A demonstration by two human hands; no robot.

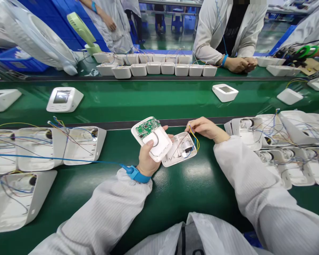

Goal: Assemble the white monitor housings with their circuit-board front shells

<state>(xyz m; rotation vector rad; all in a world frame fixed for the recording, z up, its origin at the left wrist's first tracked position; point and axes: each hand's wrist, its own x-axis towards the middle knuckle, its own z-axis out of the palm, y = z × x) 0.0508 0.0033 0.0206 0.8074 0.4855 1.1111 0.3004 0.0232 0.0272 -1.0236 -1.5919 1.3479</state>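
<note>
L hand (146, 159) grips white panel (162, 143) w/ thumb on its face & fingers behind; panel is tilted, green circuit board (148, 127) on its upper part, dark lead curving below. Blue wrist strap (139, 175) on same arm, cord running off L. R hand (204, 128) pinches yellow & blue wires (197, 144) btwn thumb & fingertips, just above R edge of open white shell (175, 158). Shell is open side up nr the far edge of green bench (188, 191), partly behind panel; can't tell if the two touch.

Wired shells sit on bench both sides: L group (81, 154), R group (297, 164). On green strip beyond: white units w/ screens, one L (62, 99), one R of ctr (225, 92). Farther back, 2 rows of white shells (153, 68); person (234, 35) opp., hands together on far bench, R of rows. Pale green fan (81, 28) back L.
</note>
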